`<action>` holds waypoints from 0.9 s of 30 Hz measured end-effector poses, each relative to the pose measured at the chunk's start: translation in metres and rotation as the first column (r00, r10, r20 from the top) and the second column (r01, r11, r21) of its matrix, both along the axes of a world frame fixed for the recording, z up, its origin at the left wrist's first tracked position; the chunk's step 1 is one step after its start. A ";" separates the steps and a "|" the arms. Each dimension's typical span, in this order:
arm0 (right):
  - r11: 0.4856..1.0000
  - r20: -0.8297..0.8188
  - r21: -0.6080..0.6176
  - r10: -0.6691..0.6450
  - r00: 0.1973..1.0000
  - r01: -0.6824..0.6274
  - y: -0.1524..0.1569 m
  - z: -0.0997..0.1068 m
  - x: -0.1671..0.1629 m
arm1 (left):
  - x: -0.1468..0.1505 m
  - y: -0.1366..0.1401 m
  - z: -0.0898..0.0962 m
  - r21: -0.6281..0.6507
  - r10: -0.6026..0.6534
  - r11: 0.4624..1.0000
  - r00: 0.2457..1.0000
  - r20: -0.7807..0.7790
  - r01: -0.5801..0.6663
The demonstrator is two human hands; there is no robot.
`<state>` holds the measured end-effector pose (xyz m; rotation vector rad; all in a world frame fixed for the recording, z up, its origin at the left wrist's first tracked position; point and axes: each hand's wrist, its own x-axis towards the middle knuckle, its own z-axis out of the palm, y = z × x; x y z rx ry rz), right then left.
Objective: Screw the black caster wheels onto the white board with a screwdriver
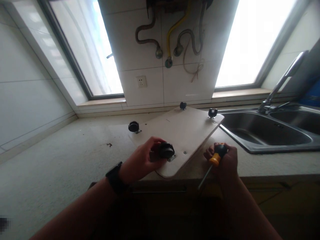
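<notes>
A pale board (180,130) with rounded corners lies on the countertop, with black caster wheels standing up near its corners. At the near corner my left hand (146,155) grips a caster wheel (166,150), fingers and thumb around its side. Its metal plate rests against the board, beside a small round metal piece (185,152). To the right of the board, my right hand (227,161) is closed around a screwdriver (217,156) with an orange and black handle, its shaft pointing down and left. Other casters stand at the left corner (133,126), far corner (183,105) and right corner (212,113).
Small dark screws or bits (109,144) lie on the countertop (82,156) left of the board. A steel sink (272,133) with a faucet (282,81) is at the right. Pipes (168,40) and a socket (141,81) are on the wall. Drawers (265,193) run below the counter edge.
</notes>
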<state>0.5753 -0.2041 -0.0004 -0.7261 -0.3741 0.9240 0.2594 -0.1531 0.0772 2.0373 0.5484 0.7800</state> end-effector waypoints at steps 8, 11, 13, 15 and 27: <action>1.000 0.012 -0.005 -0.013 1.000 0.013 -0.001 0.002 -0.002 | 0.000 0.001 -0.001 -0.010 -0.009 1.000 1.000 0.006 0.009; 1.000 0.014 -0.007 -0.010 1.000 0.010 -0.001 0.001 -0.002 | 0.000 0.002 -0.002 -0.007 -0.011 1.000 1.000 0.000 0.011; 1.000 0.015 -0.009 -0.006 1.000 0.007 0.000 0.001 -0.002 | 0.000 0.002 -0.002 -0.004 -0.019 1.000 1.000 0.003 0.019; 1.000 0.015 -0.012 -0.005 1.000 0.006 0.000 0.000 -0.001 | 0.000 0.003 -0.002 -0.008 -0.029 1.000 1.000 0.007 0.029; 1.000 0.017 -0.003 -0.006 1.000 0.006 0.000 -0.001 -0.001 | -0.002 0.003 -0.002 0.066 0.014 0.998 0.999 -0.033 -0.012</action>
